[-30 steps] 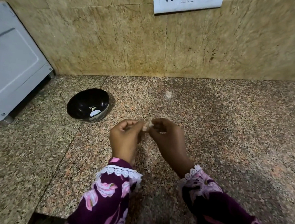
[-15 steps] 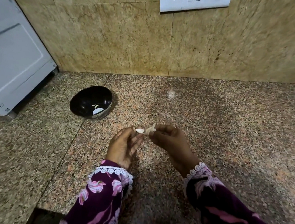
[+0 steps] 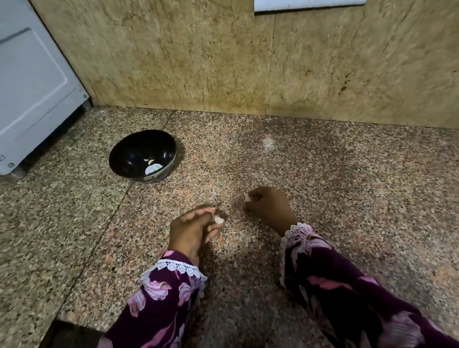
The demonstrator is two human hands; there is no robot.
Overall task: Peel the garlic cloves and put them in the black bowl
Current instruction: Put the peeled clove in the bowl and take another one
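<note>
The head view shows, from the left, a white appliance [image 3: 15, 89] standing at the back of the granite counter [image 3: 362, 204]. Next comes the black bowl [image 3: 142, 156], which already has a few pale pieces inside. Nearer to the camera, the left hand [image 3: 191, 231] pinches a small pale garlic clove [image 3: 218, 219] at its fingertips. The right hand [image 3: 269, 209], a little apart from it, is closed on a thin scrap [image 3: 247, 197], which I judge to be peeled skin. The peeling of this clove seems finished. The next move should carry the clove left and forward to the bowl and drop it inside.
</note>
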